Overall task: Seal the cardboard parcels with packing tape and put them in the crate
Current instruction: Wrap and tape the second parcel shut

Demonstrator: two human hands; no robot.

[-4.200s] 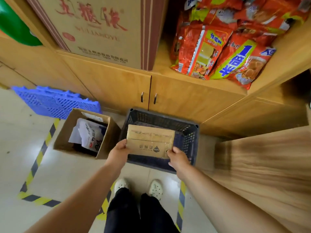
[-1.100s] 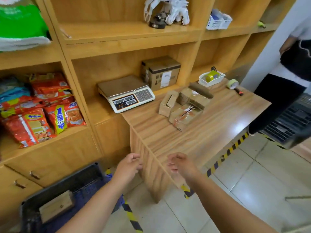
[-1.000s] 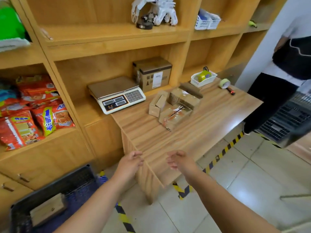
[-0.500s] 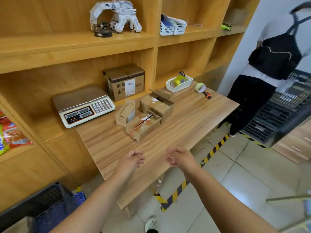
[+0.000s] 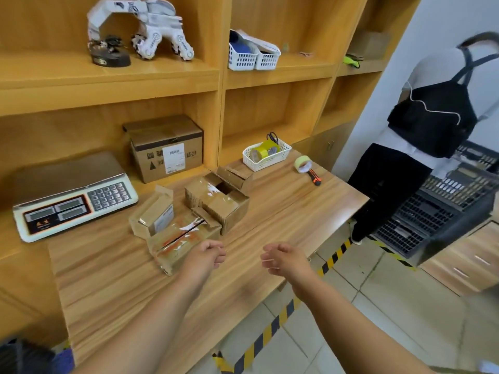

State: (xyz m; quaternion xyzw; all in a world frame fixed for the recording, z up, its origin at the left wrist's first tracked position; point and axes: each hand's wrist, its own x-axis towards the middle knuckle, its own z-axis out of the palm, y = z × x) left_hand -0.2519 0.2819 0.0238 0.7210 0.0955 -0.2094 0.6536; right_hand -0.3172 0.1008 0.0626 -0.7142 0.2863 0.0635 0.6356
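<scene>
Wood of the counter (image 5: 283,211) now in front, in place of the crate (image 5: 19,356) seen seconds ago with a parcel lowered into it. So one parcel delivered, next round starting. Crate now cut off at lower left: only dark blur, contents hidden. Left hand (image 5: 205,256) and right hand (image 5: 283,259) apart, empty, fingers loosely curled, above the near edge. Just beyond the left hand, taped parcel (image 5: 172,238), partly covered by that hand; behind it small box (image 5: 154,211) and open box (image 5: 218,201), flaps up, not yet sealed. Farther right, tape (image 5: 303,163) beside knife (image 5: 314,177), well apart from both hands.
</scene>
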